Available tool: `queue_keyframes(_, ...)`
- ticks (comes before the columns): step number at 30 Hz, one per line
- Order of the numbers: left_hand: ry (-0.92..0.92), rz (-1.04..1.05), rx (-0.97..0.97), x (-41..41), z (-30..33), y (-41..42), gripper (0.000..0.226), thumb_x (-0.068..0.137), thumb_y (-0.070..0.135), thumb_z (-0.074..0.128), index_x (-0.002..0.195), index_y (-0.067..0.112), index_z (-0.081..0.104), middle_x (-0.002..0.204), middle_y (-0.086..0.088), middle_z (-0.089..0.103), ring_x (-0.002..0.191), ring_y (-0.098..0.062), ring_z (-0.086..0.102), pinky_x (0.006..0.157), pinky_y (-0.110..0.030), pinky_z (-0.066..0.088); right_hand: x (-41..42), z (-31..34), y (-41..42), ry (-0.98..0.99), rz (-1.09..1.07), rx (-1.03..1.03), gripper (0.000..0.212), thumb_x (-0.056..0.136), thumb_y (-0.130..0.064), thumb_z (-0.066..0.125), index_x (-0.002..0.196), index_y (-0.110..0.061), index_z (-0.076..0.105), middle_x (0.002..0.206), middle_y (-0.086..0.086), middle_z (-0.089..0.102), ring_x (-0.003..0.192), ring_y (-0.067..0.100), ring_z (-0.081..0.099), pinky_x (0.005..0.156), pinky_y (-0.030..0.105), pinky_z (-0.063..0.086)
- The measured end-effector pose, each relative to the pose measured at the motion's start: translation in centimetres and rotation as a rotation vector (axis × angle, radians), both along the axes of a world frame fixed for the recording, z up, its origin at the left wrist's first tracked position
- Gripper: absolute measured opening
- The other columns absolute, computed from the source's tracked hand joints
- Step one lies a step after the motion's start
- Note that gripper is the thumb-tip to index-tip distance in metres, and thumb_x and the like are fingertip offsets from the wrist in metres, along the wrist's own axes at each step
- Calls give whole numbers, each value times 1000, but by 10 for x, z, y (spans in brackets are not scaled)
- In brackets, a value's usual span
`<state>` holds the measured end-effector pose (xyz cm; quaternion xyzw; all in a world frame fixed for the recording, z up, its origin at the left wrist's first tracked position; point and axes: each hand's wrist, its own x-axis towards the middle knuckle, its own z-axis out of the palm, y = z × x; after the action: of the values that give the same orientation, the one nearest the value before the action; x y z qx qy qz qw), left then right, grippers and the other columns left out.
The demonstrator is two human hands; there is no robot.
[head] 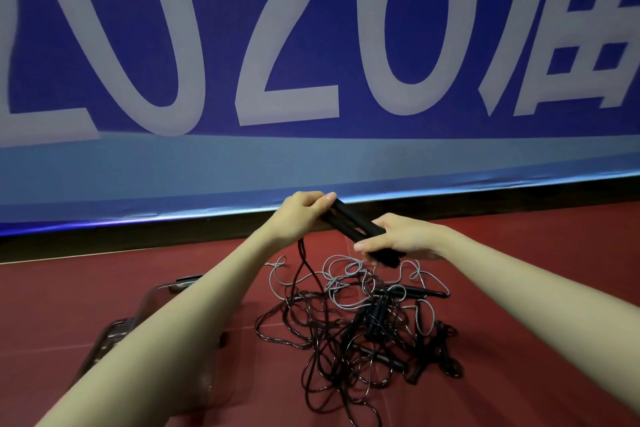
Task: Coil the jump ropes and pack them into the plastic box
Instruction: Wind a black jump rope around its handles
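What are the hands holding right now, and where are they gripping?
A pair of black jump rope handles, side by side: the left hand grips their far end, the right hand their near end. The rope hangs down.

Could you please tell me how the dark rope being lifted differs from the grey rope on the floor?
The dark rope is blackish; the grey rope is pale. The dark rope's handles are gripped by both hands, left and right, its cord hanging down; the grey rope lies untouched. Both trail into one tangled pile.
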<state>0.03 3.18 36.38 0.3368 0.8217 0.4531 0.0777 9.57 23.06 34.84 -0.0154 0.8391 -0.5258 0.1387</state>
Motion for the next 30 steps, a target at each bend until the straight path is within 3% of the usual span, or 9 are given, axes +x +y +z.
queue_keyframes(2,30,-4,-1,1,1,0,52,87,60,48,89,12,68,83,-13,65,79,-21,58,84,-37,46,0,2,0,-32,8,-14,21,89,-23,68,97,-8,57,79,9,68,70,19,63,61,29,49)
queue_keyframes(5,60,-10,-25,1,3,-2,45,85,58,49,88,19,72,81,-9,63,77,-12,50,76,-33,40,2,4,1,-125,17,-34,23,93,-27,64,105,-12,53,77,9,63,78,23,67,60,35,53)
queue_keyframes(7,60,4,-28,1,4,-3,42,87,56,50,87,21,73,77,-2,62,74,-11,49,74,-32,38,2,6,1,-139,13,-41,23,92,-26,66,106,-13,54,76,8,59,72,23,64,56,33,52)
queue_keyframes(12,34,153,28,0,8,-13,32,98,37,51,89,16,73,38,15,39,40,-1,37,48,-16,28,1,8,6,-4,-60,-202,23,86,-1,67,107,-2,59,82,15,65,58,16,56,49,22,42)
queue_keyframes(16,-21,167,90,-2,5,-16,32,99,35,51,78,20,71,40,14,33,41,-4,29,49,-22,24,2,8,11,41,-83,-195,22,91,-5,62,112,-2,59,84,14,68,58,15,56,49,21,40)
queue_keyframes(20,2,145,96,-1,4,-13,31,98,34,52,85,17,74,58,11,42,56,-7,34,57,-22,29,2,7,4,62,-23,-5,10,90,-13,66,96,-7,61,75,10,64,57,17,55,49,23,41)
queue_keyframes(22,-25,148,116,0,3,-13,31,99,33,51,78,20,71,52,11,34,49,-7,28,50,-23,24,1,8,1,108,-30,58,11,90,-16,66,93,-8,60,69,7,61,54,16,53,46,22,40)
queue_keyframes(24,-97,135,189,-1,3,-15,31,99,33,51,74,20,66,53,8,30,48,-10,25,50,-26,21,-1,10,-1,133,-54,3,10,90,-15,66,91,-8,59,67,7,61,51,16,50,43,21,38)
queue_keyframes(30,-292,99,362,-6,9,-21,20,98,30,53,89,13,58,60,7,41,51,-8,35,52,-20,34,-6,13,-7,184,-159,-237,7,89,-10,65,88,-4,62,66,9,60,48,13,48,39,17,32)
